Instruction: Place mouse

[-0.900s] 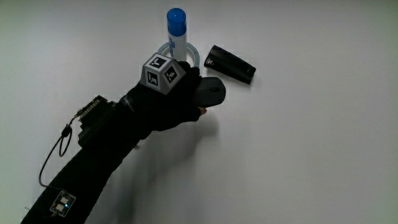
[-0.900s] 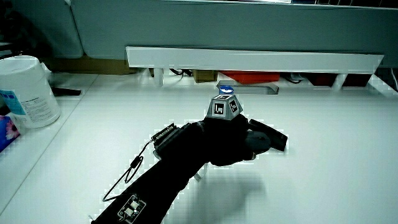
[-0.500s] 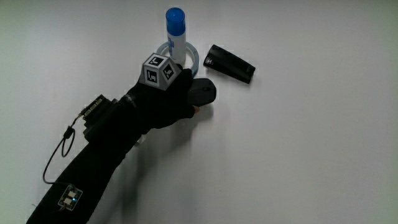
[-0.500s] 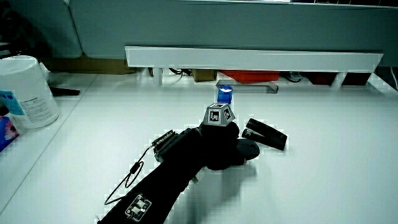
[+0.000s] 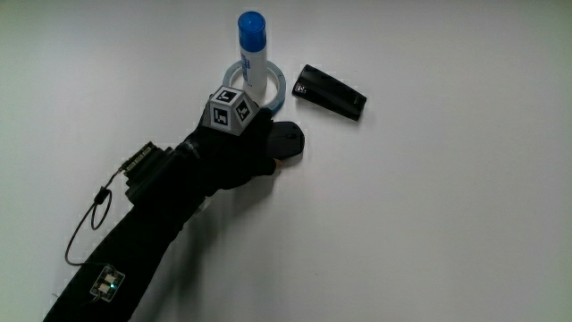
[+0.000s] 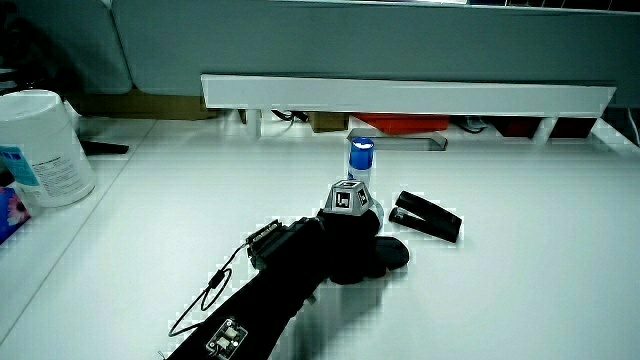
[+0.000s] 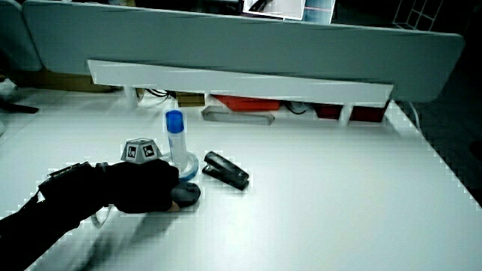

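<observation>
The dark grey mouse [image 5: 289,141] rests on the white table [image 5: 429,215], close to the blue ring. The gloved hand [image 5: 253,150] lies over the part of the mouse nearer the person, fingers curled on it, with the patterned cube [image 5: 231,109] on its back. In both side views the mouse [image 6: 389,253] [image 7: 186,194] sits low on the tabletop, poking out from under the hand [image 6: 345,245] [image 7: 144,187]. The fingertips themselves are hidden by the glove and the mouse.
A blue-capped white bottle [image 5: 253,43] stands upright in a pale blue ring [image 5: 279,80] just past the hand. A black oblong device [image 5: 332,92] lies beside the ring. A white tub [image 6: 40,145] stands near a table edge. A low white partition [image 6: 400,95] spans the table's end.
The hand has drawn back toward the person and dropped lower, bringing the mouse down onto the table beside the ring. The bottle and black device have not moved.
</observation>
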`<state>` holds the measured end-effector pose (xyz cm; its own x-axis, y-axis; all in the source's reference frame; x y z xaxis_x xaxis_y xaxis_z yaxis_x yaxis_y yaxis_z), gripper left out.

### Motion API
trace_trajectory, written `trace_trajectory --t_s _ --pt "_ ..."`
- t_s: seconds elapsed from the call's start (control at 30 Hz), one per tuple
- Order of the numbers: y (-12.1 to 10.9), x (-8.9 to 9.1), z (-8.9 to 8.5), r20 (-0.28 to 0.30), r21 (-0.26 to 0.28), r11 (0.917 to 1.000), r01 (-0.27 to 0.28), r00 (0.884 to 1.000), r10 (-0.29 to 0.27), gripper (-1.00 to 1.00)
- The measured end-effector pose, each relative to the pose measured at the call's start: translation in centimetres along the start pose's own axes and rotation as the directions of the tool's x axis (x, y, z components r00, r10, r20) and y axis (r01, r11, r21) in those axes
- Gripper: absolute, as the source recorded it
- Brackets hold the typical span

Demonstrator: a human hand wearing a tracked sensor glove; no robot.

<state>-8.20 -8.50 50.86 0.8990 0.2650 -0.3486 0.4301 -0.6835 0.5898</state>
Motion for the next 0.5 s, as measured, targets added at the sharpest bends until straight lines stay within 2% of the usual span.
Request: trace_trajectory --t_s 0.03,0.07,0.33,0.5 --pt "0.10 -0.09 -0.19 0.014 -0.017 0.9998 -0.006 1.000 0.006 0.00" --pt "0.10 -0.06 -0.26 0.004 -0.023 0.9996 -0.015 1.000 0.015 0.00" --pt "0.07 0.12 -0.48 -0.023 -0.016 0.9994 -0.031 0.999 0.031 0.00" --pt "0.30 -0.36 -1.10 -0.002 -0.018 0.9996 -0.023 1.000 0.023 -0.38"
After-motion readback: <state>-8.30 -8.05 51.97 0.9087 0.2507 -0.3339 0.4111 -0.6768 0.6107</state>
